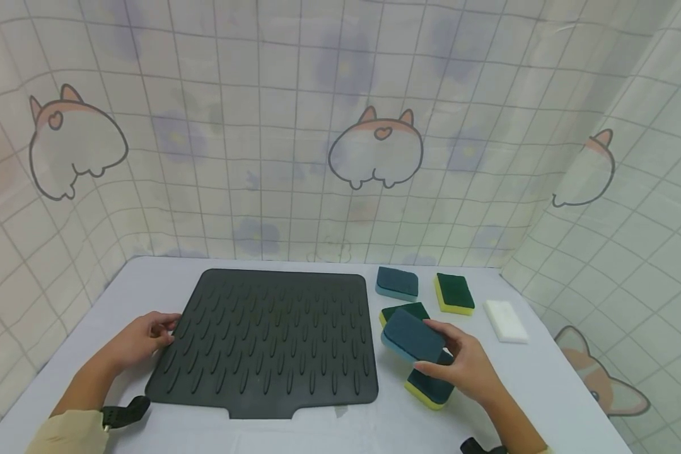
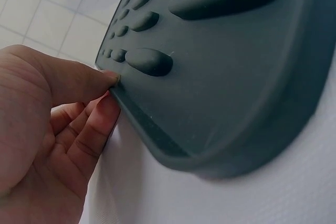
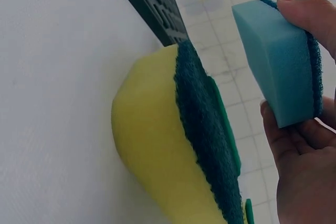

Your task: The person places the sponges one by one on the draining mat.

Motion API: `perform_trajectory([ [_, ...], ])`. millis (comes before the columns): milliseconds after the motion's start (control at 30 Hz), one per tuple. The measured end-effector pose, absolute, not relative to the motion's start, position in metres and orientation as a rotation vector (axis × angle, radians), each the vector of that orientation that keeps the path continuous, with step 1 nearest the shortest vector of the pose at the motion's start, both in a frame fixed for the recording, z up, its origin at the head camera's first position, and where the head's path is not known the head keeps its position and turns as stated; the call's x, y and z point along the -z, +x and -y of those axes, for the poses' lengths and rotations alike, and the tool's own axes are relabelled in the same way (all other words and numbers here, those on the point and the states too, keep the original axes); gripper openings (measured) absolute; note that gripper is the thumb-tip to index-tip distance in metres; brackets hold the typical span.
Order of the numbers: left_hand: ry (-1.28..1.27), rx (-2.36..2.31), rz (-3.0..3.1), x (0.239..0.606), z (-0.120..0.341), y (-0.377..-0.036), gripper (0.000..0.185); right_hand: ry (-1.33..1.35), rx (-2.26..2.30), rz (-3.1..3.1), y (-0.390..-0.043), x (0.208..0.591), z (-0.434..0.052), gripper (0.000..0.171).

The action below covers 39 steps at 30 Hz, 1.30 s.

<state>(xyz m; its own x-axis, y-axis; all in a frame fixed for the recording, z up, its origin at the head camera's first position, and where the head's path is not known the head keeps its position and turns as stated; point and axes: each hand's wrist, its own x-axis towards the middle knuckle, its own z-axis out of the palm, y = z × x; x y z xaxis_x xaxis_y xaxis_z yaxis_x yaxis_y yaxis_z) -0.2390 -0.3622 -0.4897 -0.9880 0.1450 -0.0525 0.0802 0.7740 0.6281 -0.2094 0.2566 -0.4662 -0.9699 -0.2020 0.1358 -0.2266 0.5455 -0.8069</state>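
A: What's on the white table [image 1: 545,391], biggest first?

B: One dark grey mat [image 1: 269,340] studded with rows of raised oval bumps, lying flat in the middle. To its right are five scrub sponges and one plain white sponge block [image 1: 506,321].

A: Break the five down

B: Two blue ones with dark scouring tops: one resting near the back [image 1: 397,283], and the blue sponge [image 1: 413,336] that is in hand. Three yellow ones with green tops: one at the back right [image 1: 454,293], one just right of the mat's edge [image 1: 407,311], partly hidden behind the held sponge, and one nearest the person [image 1: 430,388], under the hand.

A: And the hands?

B: The right hand [image 1: 468,369] grips the blue sponge, thumb on one side and fingers curled round the other, lifted clear above the yellow sponges beside the mat's right edge. The left hand [image 1: 142,337] pinches the mat's left rim, thumb on top and fingertips [image 2: 107,111] tucked beneath, with that edge raised slightly off the table
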Motion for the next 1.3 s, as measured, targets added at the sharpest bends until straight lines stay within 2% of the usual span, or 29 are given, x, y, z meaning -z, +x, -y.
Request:
perform_trajectory([
  [1300,0.176,-0.996,-2.866,0.488,0.36,-0.238,0.05,0.473,-1.418,2.688,-0.216,0.467,-0.192,0.085],
])
